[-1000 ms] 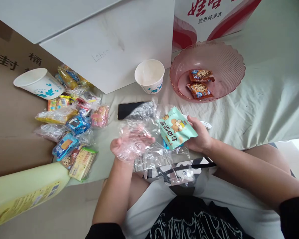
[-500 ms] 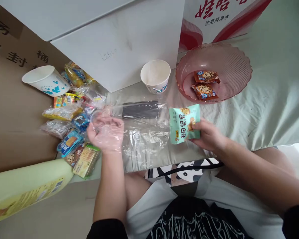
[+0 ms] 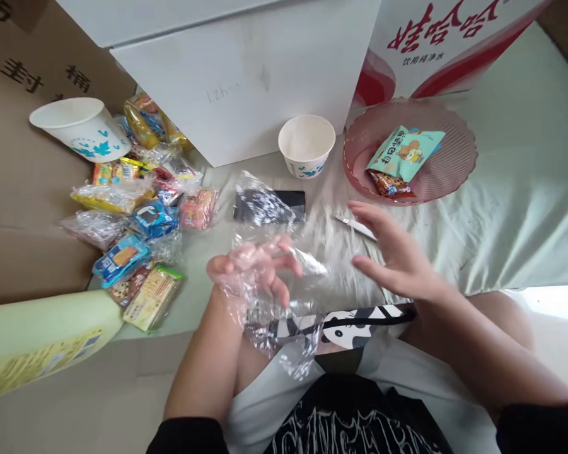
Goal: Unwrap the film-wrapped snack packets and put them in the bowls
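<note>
My left hand (image 3: 260, 268) is raised over the table's front edge with its fingers bent and apart. A crumpled clear plastic bag (image 3: 293, 350) wraps over these fingers and hangs from the hand. To the right, my right hand (image 3: 397, 255) is open, thumb and fingers spread, with nothing in it. Just behind it lies a slim white knife-like tool (image 3: 359, 227), partly hidden by the fingers. A mint-green snack packet (image 3: 409, 151) rests in the pink scalloped bowl (image 3: 458, 161), on top of a brown cookie packet (image 3: 391, 186).
A dark phone (image 3: 269, 206) lies behind the plastic bag. One paper cup (image 3: 307, 148) stands by the white box (image 3: 246, 88); another paper cup (image 3: 82, 129) leans over a pile of wrapped snacks (image 3: 123, 195) on the left. A red-and-white carton (image 3: 435, 50) stands behind the bowl.
The mint-green packet has gone from my right hand into the bowl, and that hand has opened. My left hand has moved right with the plastic bag, which is lifted and crumpled, uncovering the knife-like tool.
</note>
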`<state>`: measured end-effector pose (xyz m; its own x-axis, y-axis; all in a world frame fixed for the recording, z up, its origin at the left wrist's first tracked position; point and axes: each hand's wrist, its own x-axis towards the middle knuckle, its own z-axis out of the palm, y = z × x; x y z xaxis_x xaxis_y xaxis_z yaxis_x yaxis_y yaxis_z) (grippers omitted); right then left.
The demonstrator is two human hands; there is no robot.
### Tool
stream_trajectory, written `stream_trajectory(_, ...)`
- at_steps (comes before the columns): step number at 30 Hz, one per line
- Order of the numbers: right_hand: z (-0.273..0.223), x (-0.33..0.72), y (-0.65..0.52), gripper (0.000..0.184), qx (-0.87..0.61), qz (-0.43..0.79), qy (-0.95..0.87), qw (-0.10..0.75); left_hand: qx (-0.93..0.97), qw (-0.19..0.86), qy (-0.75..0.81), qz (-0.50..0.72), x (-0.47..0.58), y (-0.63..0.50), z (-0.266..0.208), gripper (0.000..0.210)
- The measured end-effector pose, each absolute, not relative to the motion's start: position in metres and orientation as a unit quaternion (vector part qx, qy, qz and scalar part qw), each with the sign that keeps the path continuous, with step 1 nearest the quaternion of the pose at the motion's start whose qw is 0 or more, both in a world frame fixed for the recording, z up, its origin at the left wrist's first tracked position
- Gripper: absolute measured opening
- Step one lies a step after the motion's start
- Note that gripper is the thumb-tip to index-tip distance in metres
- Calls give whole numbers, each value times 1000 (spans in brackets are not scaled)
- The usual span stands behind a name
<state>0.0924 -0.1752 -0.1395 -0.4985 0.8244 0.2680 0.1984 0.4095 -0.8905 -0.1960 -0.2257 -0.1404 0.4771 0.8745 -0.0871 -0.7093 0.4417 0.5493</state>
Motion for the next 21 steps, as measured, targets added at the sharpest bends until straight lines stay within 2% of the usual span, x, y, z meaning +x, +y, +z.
stream_trajectory(2,-153,77,-178,91,-273,465,-786,303,246,896,161,332,-190,-225,-146,37)
stream_trajectory(4,-159,65,-180,102,-230,523,-775,271,244,933,137,225,-184,-225,-151,41)
stream_trajectory(5,-160,61,-181,96,-213,565,-756,252,237,942,121,204,-183,-225,-153,42)
stream_trajectory(6,-159,59,-182,82,-200,609,-732,230,230,945,110,205,-182,-224,-155,43)
stream_trajectory(8,-158,57,-185,39,-191,692,-670,188,219,929,137,265,-183,-224,-155,42)
stream_trajectory(9,-157,58,-185,24,-201,722,-636,180,214,909,176,310,-185,-223,-155,40)
stream_trajectory(11,-159,62,-184,25,-256,752,-566,220,209,853,271,394,-188,-220,-152,40)
stream_trajectory(16,-166,68,-170,28,-440,691,-390,421,185,752,381,504,-187,-211,-149,66)
stream_trajectory(19,-166,68,-165,28,-478,662,-351,458,195,749,407,486,-182,-210,-155,67)
stream_trajectory(21,-165,68,-163,28,-482,661,-348,459,218,744,443,450,-179,-210,-160,76)
